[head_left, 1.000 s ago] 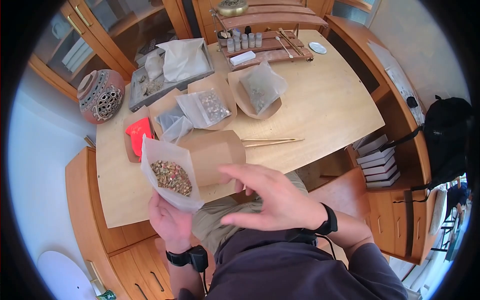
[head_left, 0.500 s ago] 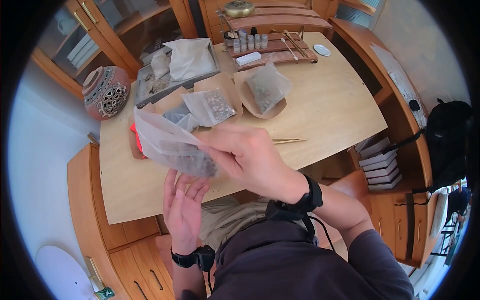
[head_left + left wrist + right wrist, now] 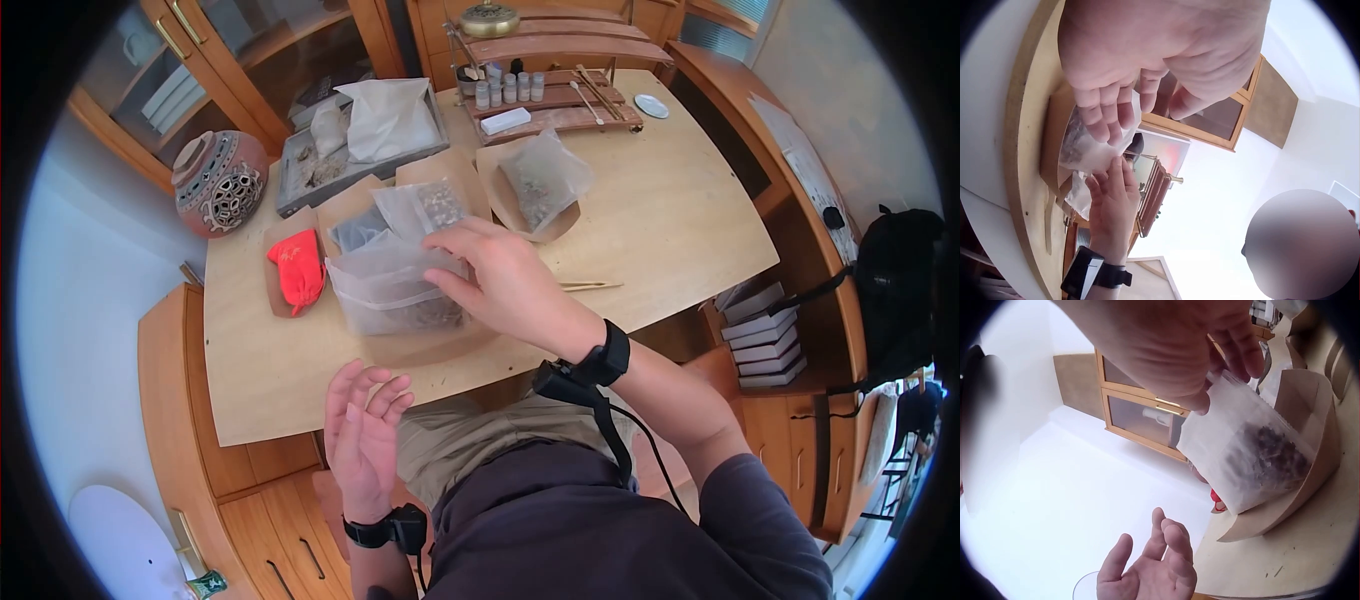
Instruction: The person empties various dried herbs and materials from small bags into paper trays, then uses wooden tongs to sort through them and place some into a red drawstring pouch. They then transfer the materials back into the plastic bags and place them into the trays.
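Note:
A translucent bag [image 3: 385, 290] with dark dried bits in its lower part sits in a brown paper tray [image 3: 405, 350] near the table's front edge. My right hand [image 3: 510, 285] holds the bag's upper corner between thumb and fingers; in the right wrist view the bag [image 3: 1254, 450] leans upright against the tray's wall [image 3: 1325, 431]. Nearer my body, my left hand [image 3: 365, 435] is raised palm up, fingers loosely bent and holding nothing. The left wrist view has the left hand [image 3: 1160, 56] in front of part of the bag [image 3: 1088, 147].
Behind stand paper trays with a red pouch [image 3: 298, 268], a bag of pale bits [image 3: 430, 205] and another bag [image 3: 540, 180]. Farther back are a grey tray [image 3: 300, 195], a patterned pot [image 3: 222, 185] and a wooden rack [image 3: 560, 115]. Tongs [image 3: 590, 286] lie to the right.
The bag has passed from my left hand to my right and moved down into the front tray. My left hand has let go and stays low, empty. The red pouch is uncovered again.

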A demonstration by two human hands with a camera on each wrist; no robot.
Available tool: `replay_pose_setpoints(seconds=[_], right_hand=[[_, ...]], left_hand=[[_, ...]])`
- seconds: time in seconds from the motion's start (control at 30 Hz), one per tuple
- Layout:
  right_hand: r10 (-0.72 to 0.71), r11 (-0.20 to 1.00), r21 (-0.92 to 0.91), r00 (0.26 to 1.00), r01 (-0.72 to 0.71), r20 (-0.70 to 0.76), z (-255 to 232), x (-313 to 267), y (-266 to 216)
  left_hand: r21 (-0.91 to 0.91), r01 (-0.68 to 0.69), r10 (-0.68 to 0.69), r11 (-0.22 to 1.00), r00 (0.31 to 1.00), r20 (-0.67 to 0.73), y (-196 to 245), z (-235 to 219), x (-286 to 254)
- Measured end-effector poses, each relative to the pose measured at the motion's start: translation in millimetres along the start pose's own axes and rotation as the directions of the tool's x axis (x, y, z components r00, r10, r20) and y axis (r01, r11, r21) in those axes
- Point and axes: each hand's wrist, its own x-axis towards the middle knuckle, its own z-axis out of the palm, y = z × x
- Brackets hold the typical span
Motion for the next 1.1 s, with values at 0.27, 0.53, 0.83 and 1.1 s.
replay_pose_setpoints(seconds=[0.27, 0.53, 0.83, 1.1], right_hand=[[-0.147, 0.988, -0.077, 0.963, 0.133, -0.225, -27.6, -36.6, -33.5], [-0.329, 0.942, -0.105, 0.939, 0.319, -0.101, -22.8, -92.0, -85.2], [-0.203, 0.929, -0.368, 0.893, 0.046, -0.402, -103.5, -114.1, -0.6], [0.577, 0.368, 0.929, 0.775, 0.036, -0.258, -110.1, -128.6, -26.4]], left_hand=[[-0.022, 0.005, -0.001, 1.0, 0.987, 0.162, -1.9, 11.6, 14.3], [-0.077, 0.449, -0.323, 0.89, 0.741, 0.589, -44.6, 136.7, 71.2], [0.001, 0.455, -0.324, 0.89, 0.632, 0.704, -55.7, 211.3, 53.9], [0.022, -0.821, 0.308, 0.571, 0.239, 0.921, -69.4, 256.0, 65.3]])
